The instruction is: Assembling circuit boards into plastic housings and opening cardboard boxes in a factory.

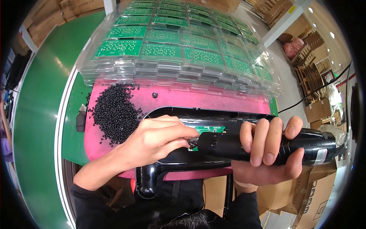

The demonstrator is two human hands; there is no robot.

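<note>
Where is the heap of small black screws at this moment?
In the head view, the heap of small black screws lies on the pink mat, left of centre, just above the left hand and below the stacked clear plastic trays.

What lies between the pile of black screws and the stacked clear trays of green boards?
In the head view, only bare pink mat separates the screw pile from the tray stack; a lone black screw sits further right.
</note>
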